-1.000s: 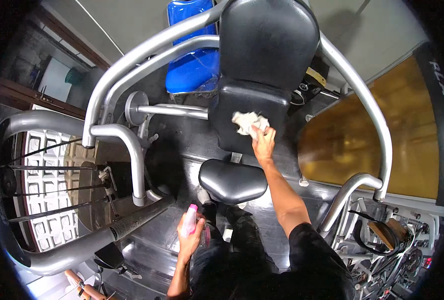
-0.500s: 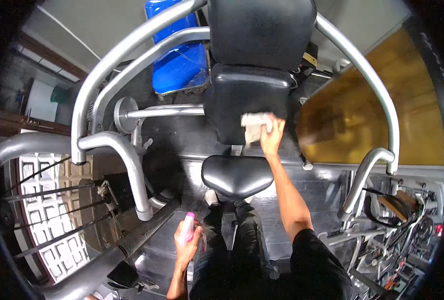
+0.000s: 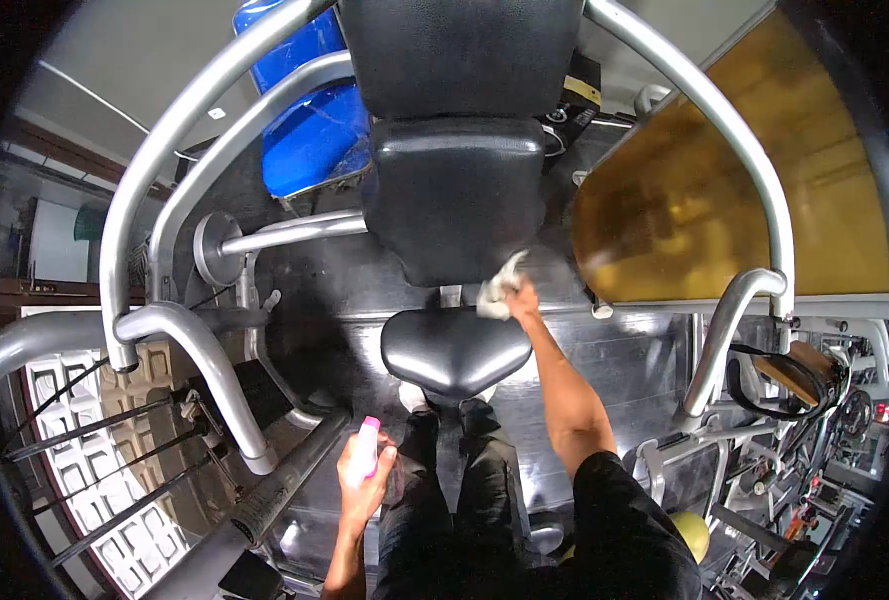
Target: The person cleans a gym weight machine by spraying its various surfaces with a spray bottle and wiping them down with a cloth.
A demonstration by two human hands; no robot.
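Note:
My right hand point(image 3: 524, 299) is closed on a crumpled white cloth point(image 3: 498, 290), slightly blurred by motion. The cloth is at the lower right edge of the black seat pad point(image 3: 460, 195) and overlaps the top right corner of the small black front pad point(image 3: 455, 350) in this view. Lower left, my left hand point(image 3: 365, 490) wraps round a small white-and-pink bottle point(image 3: 365, 450) with a bright pink top. The bottle is held upright, away from the pads. A tall black backrest point(image 3: 465, 60) rises behind the seat pad.
Curved grey tubes of the exercise machine arch on the left point(image 3: 130, 210) and right point(image 3: 755, 160). A blue chair point(image 3: 315, 140) stands behind at left, and a yellow-brown panel point(image 3: 735, 200) at right. My legs stand over the dark floor point(image 3: 605, 370); more gym equipment point(image 3: 795, 480) fills the lower right.
My right hand has moved the cloth from the seat pad's face down to its lower right edge. The left hand keeps the bottle. The whole view has shifted slightly.

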